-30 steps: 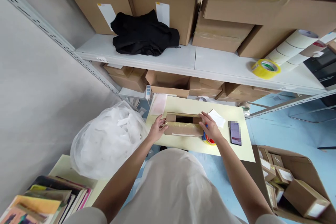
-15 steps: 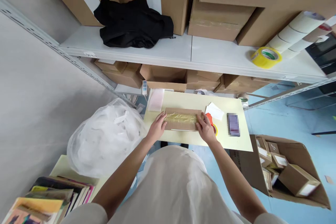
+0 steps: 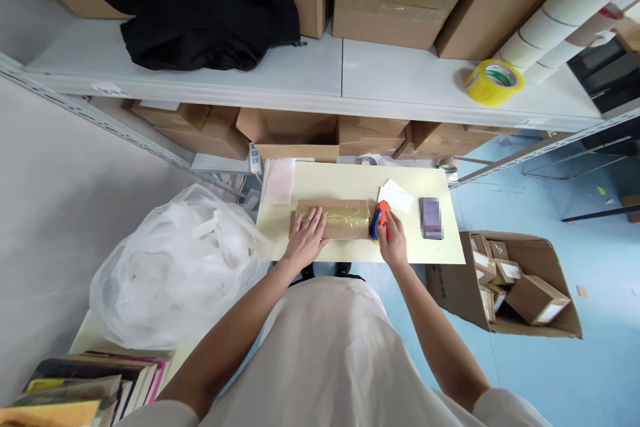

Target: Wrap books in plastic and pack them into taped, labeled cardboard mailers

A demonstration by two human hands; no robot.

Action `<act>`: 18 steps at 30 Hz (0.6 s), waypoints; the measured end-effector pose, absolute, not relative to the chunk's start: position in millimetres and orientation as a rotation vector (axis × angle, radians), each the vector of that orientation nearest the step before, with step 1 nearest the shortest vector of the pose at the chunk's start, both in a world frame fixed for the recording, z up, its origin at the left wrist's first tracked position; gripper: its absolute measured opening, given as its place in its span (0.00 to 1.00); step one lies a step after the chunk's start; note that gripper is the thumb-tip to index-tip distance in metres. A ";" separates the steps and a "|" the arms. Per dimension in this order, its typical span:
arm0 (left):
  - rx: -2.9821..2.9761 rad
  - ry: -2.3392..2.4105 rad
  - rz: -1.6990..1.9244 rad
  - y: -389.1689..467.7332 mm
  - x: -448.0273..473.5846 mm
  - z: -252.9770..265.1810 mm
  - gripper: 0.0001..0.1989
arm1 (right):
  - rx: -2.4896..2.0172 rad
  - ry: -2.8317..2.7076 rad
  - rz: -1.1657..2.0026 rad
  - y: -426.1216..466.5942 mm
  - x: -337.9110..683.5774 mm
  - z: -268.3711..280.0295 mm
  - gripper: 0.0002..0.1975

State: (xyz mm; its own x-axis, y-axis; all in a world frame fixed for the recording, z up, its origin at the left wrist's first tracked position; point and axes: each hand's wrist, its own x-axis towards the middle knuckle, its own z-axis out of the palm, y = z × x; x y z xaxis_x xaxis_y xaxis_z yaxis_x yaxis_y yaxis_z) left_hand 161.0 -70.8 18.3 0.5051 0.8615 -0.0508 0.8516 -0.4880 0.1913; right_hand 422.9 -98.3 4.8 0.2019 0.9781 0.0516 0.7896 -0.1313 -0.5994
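Observation:
A small cardboard box (image 3: 345,221) with clear yellowish tape along its top lies on the pale table (image 3: 330,180). My left hand (image 3: 307,237) rests flat on the left part of this box, fingers stretched out. Just off the box's right end, my right hand (image 3: 393,240) has its fingers round a red and blue tape dispenser (image 3: 380,215). Part of the dispenser is hidden by that hand. White paper slips (image 3: 396,195) lie behind it, and a purple pixelated object (image 3: 431,218) is farther right.
A shelf (image 3: 395,83) with a black garment (image 3: 200,13), cartons and a yellow tape roll (image 3: 494,82) stands across the back. To the left is a bulky plastic bag (image 3: 175,273) above stacked books (image 3: 95,380). An open carton (image 3: 555,267) of small boxes sits on the floor at right.
My left hand has moved from the box's left end onto its top. My right hand has left the right end and taken hold of the tape dispenser. The camera view has shifted.

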 end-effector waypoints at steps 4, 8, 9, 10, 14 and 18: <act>2.531 1.474 0.040 -76.8 153.6 2.2 0.30 | -2.266 -1.503 0.677 -104.3 450.5 -15.9 0.18; 2.531 1.461 0.040 -78.1 151.0 -4.6 0.29 | -2.454 -1.632 0.848 -89.3 440.8 -33.1 0.16; 2.533 1.456 0.039 -77.5 150.9 -5.3 0.29 | -2.489 -1.621 0.863 -84.4 435.1 -36.9 0.18; 2.537 1.448 0.039 -76.9 150.9 -5.9 0.29 | -2.519 -1.596 0.868 -80.0 429.7 -40.3 0.20; 2.544 1.430 0.059 -75.0 150.6 -8.4 0.30 | -2.575 -1.446 0.841 -75.4 423.9 -43.9 0.19; 2.538 1.414 0.086 -76.8 152.7 -10.8 0.30 | -2.381 -1.331 0.749 -86.3 449.2 -15.1 0.14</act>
State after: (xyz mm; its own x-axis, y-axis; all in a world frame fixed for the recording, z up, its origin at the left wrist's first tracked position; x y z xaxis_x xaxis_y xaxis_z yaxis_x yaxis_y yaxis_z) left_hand 152.7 -76.8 -10.8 0.5314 0.8448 -0.0622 0.8311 -0.5058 0.2312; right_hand 449.2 -86.3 -15.1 0.4312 0.8543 -0.2903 0.6912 -0.5196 -0.5022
